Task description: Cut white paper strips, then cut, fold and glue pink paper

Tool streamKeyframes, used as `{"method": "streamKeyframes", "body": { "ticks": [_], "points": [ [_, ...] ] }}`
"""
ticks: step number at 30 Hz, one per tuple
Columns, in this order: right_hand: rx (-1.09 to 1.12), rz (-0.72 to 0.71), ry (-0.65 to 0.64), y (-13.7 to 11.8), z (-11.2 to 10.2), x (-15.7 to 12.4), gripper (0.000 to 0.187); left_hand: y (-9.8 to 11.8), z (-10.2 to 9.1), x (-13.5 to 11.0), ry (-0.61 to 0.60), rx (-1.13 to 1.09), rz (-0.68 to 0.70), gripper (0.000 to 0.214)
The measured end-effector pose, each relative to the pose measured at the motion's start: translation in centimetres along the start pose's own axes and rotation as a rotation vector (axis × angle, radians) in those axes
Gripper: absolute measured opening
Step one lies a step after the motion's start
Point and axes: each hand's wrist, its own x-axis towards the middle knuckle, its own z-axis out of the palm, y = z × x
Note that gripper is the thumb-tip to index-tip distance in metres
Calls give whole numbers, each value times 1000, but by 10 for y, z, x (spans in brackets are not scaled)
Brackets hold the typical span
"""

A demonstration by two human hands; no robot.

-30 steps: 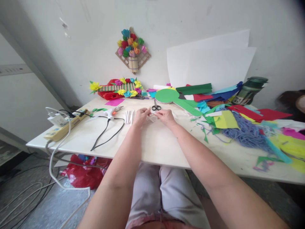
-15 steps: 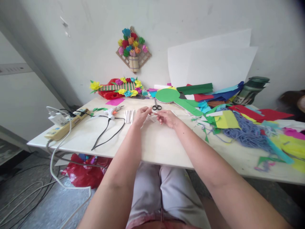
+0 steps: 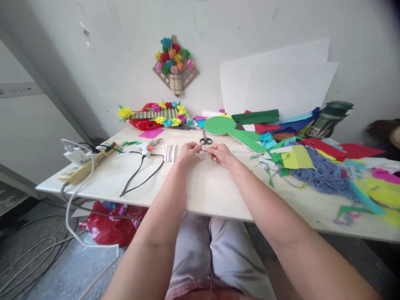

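My left hand (image 3: 189,152) and my right hand (image 3: 219,154) meet over the middle of the white table (image 3: 215,191), fingers pinched together. Between their fingertips is a small white piece (image 3: 203,147), perhaps rolled paper; its kind is too small to make out. Just beyond the fingers lie black-handled scissors (image 3: 206,140). Left of my left hand, several white paper rolls (image 3: 169,153) lie side by side. Farther left rests a white glue gun (image 3: 146,149) with an orange part by its nozzle and a black cord.
A green round-headed cutout (image 3: 220,125) lies behind my right hand. Coloured paper and blue yarn (image 3: 326,164) heap up at the right, near a dark bottle (image 3: 329,118). A power strip (image 3: 78,168) sits at the left edge. A flower-trimmed woven piece (image 3: 156,113) lies at the back.
Both hands stay pinched at nearly the same spot. My left fingers have shifted slightly right and the fingertips have turned a little around the white piece.
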Motion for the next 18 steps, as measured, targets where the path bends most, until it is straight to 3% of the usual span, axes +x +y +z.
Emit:
{"method": "streamKeyframes", "body": {
  "ticks": [5,11,18],
  "points": [
    [23,3,-35,-2,0,0,26,0,0,-1,-14,-76,-13,39],
    [172,13,-104,-8,3,-2,31,-5,1,4,11,-272,87,36],
    [-3,-70,5,-2,6,1,30,-7,-2,4,87,-79,19,40]
  ]
}}
